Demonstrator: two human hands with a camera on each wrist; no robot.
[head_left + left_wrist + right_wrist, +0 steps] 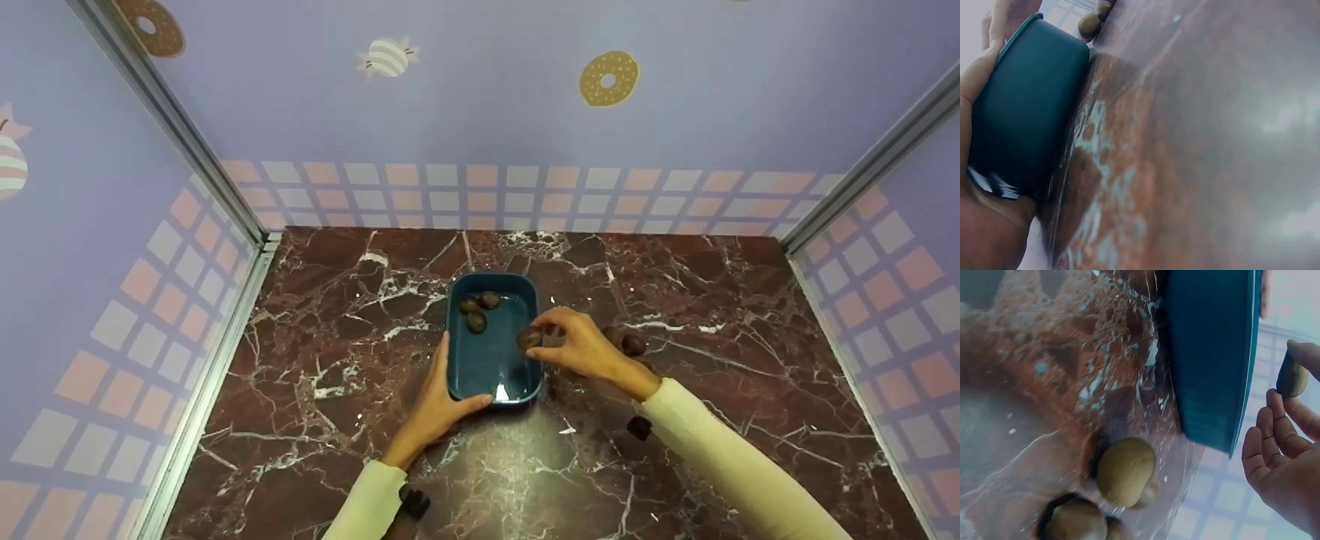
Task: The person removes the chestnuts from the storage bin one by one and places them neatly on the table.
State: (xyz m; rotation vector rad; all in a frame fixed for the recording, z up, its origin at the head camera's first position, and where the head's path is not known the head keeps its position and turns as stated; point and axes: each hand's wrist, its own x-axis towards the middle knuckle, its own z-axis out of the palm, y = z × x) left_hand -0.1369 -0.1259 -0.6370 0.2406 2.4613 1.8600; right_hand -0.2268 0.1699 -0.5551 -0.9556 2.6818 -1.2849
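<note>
right sleeve (731, 454) aslant, hand (577, 343) over tray rim (493, 275), brown fruit (529, 339) between fingertips (1299, 349)

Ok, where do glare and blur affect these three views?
Head: glare on the marbled tabletop below the teal container, plus a highlight inside its near end; left wrist: tabletop blurred, washed out toward the right; right wrist: checked wall pale, lowest brown fruit blurred.

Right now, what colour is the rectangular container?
Plain dark teal; the container shows best in the head view.

One blue tray (491, 364), eight brown roundish objects (476, 322), two pale sleeves (735, 461), two black wrist devices (639, 427)
</note>
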